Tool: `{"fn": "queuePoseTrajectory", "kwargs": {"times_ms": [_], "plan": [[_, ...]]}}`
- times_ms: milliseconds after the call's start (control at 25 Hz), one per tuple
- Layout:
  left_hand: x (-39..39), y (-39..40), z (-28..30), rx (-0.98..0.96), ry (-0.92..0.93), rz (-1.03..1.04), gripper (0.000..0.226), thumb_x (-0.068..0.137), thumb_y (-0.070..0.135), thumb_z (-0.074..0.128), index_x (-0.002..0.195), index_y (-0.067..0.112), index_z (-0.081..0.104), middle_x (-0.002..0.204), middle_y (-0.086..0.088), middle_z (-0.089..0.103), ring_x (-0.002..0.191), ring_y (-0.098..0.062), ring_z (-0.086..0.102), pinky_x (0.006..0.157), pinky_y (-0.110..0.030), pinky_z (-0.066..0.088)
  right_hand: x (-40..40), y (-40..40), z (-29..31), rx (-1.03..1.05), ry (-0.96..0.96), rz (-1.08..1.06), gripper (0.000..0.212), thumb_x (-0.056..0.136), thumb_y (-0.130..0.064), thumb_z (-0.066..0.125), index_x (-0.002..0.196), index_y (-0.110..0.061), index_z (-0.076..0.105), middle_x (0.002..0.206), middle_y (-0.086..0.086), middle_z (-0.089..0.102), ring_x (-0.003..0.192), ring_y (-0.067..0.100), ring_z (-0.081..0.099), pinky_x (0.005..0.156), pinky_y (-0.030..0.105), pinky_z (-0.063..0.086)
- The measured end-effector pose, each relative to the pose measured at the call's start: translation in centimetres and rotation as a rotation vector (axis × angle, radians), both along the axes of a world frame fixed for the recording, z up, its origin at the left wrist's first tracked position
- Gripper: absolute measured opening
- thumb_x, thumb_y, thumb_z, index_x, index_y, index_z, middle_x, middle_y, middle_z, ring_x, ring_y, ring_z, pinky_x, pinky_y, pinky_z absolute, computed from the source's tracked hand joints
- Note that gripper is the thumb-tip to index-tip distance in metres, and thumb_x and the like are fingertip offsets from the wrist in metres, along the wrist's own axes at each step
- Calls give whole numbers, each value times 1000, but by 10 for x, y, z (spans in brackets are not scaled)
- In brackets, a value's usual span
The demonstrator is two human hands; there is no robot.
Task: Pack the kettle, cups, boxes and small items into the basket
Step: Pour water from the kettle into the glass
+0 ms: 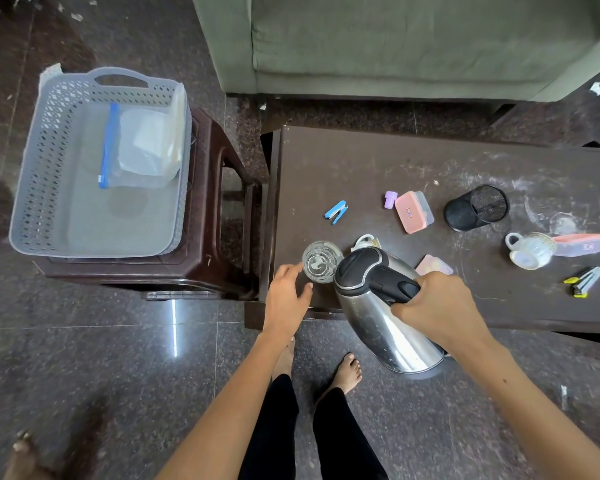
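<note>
Steel and black plastic fill the near side of the view: the right hand (437, 306) has its fingers wrapped tight around the black handle of an electric kettle (381, 306), which is held tilted with its lid end over the near left corner of the dark wooden table (361, 161) and its base out past the near edge, above the floor. The left hand (286, 294) has fingers spread loosely, curved around but barely touching a clear drinking glass (321, 261) that stands upright at that same corner, just beside the kettle's lid. Behind the kettle a white teacup (366, 241) is partly hidden, and a pink lid or box (433, 265) shows just past the right hand.

Further in, toward the middle of the table, lie a blue stapler (336, 212), a small purple cap-shaped item (390, 199) and a pink-lidded box (413, 212) on its side. To the right, a black mesh pen holder (475, 207) lies tipped over, a patterned teacup (530, 250) lies on its side touching another pink-lidded clear box (579, 244), and a yellow-and-grey stapler (584, 281) lies near the right end.

Left of the table, a grey perforated basket (49, 161) rests on a dark brown plastic stool (219, 168); inside it lies a clear zip bag (139, 147) with a blue seal. Beyond the table stands a green sofa (395, 39).
</note>
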State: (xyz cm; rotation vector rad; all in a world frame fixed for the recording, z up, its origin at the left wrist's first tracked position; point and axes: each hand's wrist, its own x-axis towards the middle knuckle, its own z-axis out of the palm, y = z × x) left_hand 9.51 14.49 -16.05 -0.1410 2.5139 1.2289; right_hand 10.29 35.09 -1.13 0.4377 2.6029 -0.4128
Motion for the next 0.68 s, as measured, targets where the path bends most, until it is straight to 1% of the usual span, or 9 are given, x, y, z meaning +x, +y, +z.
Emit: {"fn": "queuePoseTrajectory", "kwargs": {"times_ms": [120, 240, 320, 440, 520, 680], "plan": [[2, 2, 1, -4, 1, 0, 44, 87, 13, 63, 129, 7, 54, 122, -7, 56, 112, -19, 54, 99, -32, 44, -4, 0, 0, 21, -10, 30, 29, 66, -21, 67, 55, -5, 46, 51, 7, 44, 51, 26, 42, 45, 25, 33], [3, 3, 1, -7, 1, 0, 45, 88, 14, 63, 131, 7, 52, 122, -6, 55, 112, -20, 54, 99, -35, 45, -5, -1, -2, 20, -6, 47, 28, 66, -22, 67, 57, -5, 46, 61, 6, 44, 58, 29, 47, 48, 27, 37], [4, 3, 0, -10, -2, -2, 46, 88, 14, 63, 132, 7, 52, 122, -6, 55, 111, -19, 54, 99, -35, 45, -5, -2, -3, 9, -1, 52, 30, 66, -23, 68, 55, -7, 45, 63, 4, 43, 59, 29, 48, 50, 27, 38], [5, 3, 0, -20, -5, -11, 47, 88, 14, 63, 133, 8, 51, 122, -6, 54, 112, -19, 54, 100, -34, 44, -6, -3, -4, 1, 2, 64, 32, 66, -22, 68, 52, -10, 41, 61, 1, 40, 54, 23, 44, 49, 24, 33], [6, 4, 0, -30, -8, -17, 48, 88, 15, 63, 133, 8, 51, 123, -5, 54, 113, -19, 54, 101, -34, 44, -7, -4, -3, 18, -9, 73, 31, 66, -22, 67, 53, -10, 42, 61, 1, 40, 51, 20, 42, 47, 22, 31], [6, 4, 0, -48, -12, -34, 49, 88, 15, 62, 135, 8, 50, 126, -6, 54, 115, -19, 53, 102, -33, 43, -6, -7, -2, 13, -24, 74, 28, 66, -21, 66, 55, -8, 44, 60, 2, 40, 51, 22, 42, 47, 22, 32]]}}
